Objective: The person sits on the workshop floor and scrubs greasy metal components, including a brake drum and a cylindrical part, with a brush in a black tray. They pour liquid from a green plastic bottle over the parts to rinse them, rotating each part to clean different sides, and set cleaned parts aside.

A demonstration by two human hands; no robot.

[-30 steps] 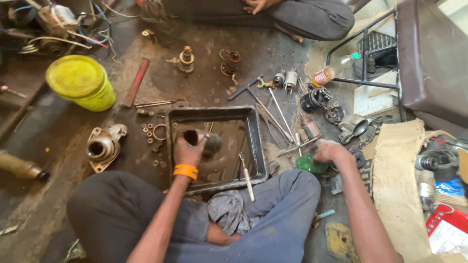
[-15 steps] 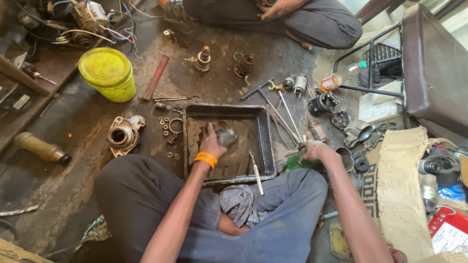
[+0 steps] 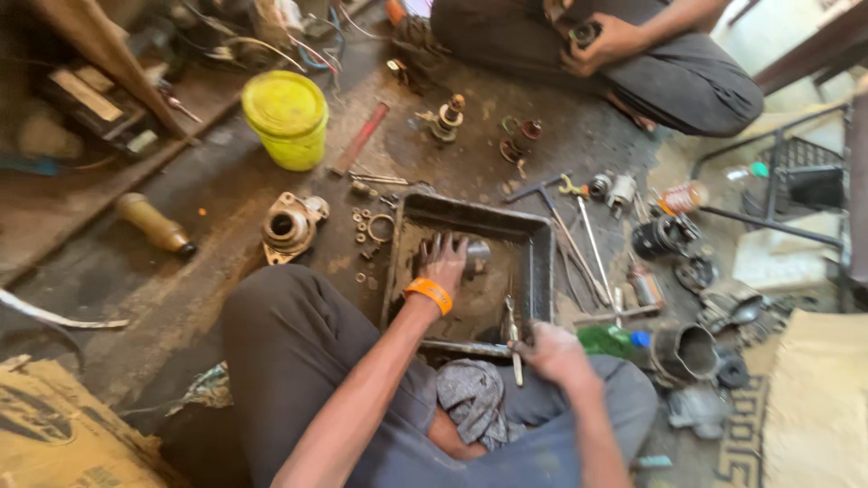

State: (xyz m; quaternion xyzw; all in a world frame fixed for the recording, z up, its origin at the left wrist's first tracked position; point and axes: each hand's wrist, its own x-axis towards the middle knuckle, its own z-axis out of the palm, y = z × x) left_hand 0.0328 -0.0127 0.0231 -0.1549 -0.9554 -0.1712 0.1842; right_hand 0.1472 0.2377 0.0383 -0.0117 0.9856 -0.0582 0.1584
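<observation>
Both hands work at a shallow black metal tray (image 3: pixel 538 262) set on the floor between the person's knees. Left hand (image 3: pixel 445 263), with an orange band (image 3: pixel 429 294) on its wrist, reaches into the tray with fingers spread over a short grey metal cylinder (image 3: pixel 476 253); it touches the part, but whether it truly grips it cannot be told. Right hand (image 3: pixel 553 351) sits at the tray's near right corner, fingers curled about the handle end of a slim screwdriver (image 3: pixel 513 336) that lies across the tray's rim.

Everything rests on a dark, oil-stained concrete floor (image 3: pixel 208 244), gritty and patchy. The tray's bottom is coated in brown sludge. A crumpled grey rag (image 3: pixel 472 398) lies in the person's lap, just below the tray.

Left of the tray stands a cast metal housing (image 3: pixel 289 226) with a round bore, with small rings and washers (image 3: pixel 372 228) scattered between the two. Farther off is a yellow plastic bucket (image 3: pixel 286 117) with its lid on, and beside it a reddish bar (image 3: pixel 360 137). Right of the tray lie long thin rods and a T-handle wrench (image 3: pixel 551 203), a green bottle (image 3: pixel 608 340) and a dark round cup-shaped casing (image 3: pixel 684 352). Another seated person (image 3: pixel 633 54) across the floor holds a round part in both hands.
</observation>
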